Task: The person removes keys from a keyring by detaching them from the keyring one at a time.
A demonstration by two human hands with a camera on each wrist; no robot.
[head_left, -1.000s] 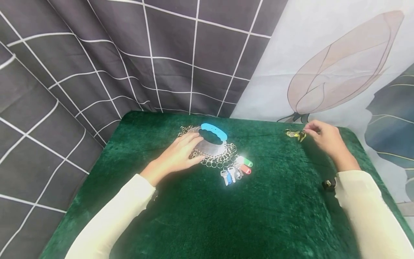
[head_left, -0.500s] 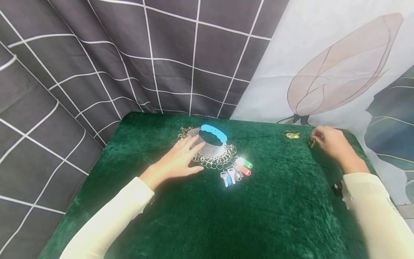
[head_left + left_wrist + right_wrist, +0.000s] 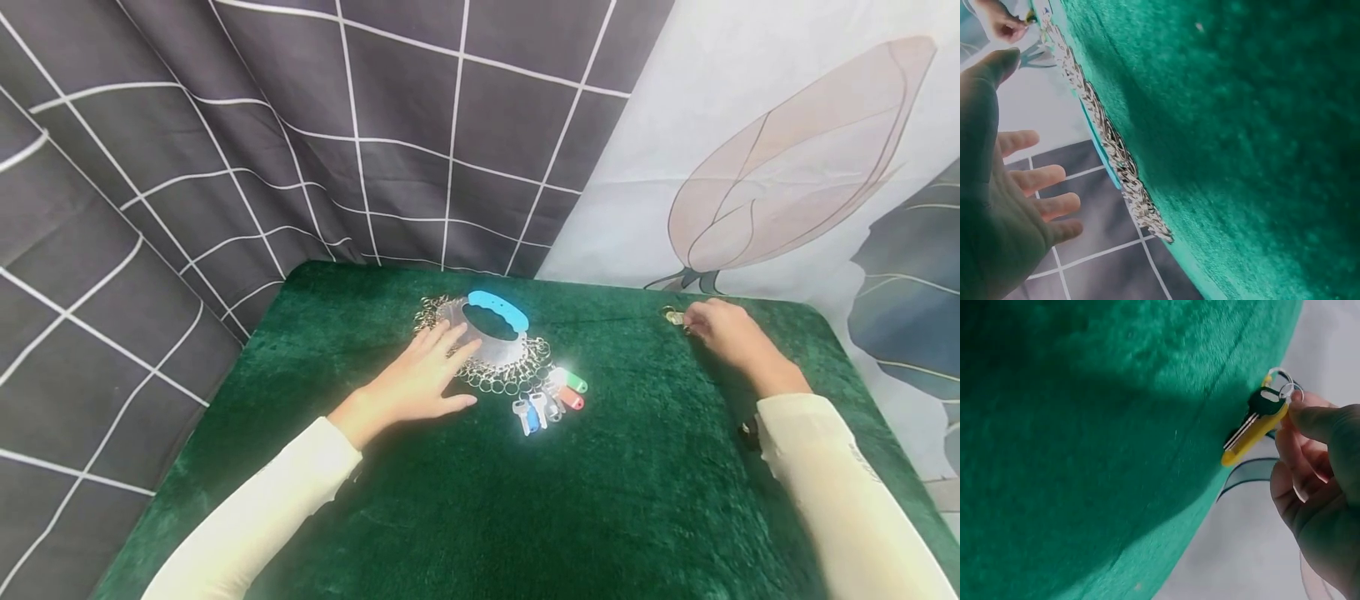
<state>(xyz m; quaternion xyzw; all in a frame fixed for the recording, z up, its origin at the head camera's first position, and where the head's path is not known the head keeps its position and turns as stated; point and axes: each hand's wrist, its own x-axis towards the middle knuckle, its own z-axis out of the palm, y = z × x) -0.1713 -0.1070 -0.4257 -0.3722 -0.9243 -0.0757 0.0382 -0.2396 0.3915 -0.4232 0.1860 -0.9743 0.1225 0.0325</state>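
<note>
At two o'clock of the counter (image 3: 480, 508), the right hand (image 3: 727, 333) is pinching a key (image 3: 1266, 403) with yellow tag (image 3: 1259, 435) near its head. Towards eleven, the left hand (image 3: 416, 371) is holding nothing, fingers spread wide, near the ringed holder (image 3: 498, 350). With such thin pinch, the key could be slipping.

You were in an indoor corner — a home or a studio, the pictures couldn't settle which — where a dark, white-gridded curtain (image 3: 405, 125) and a pale flower-printed backdrop (image 3: 787, 183) hung behind a green plush-topped bench (image 3: 562, 517).
</note>
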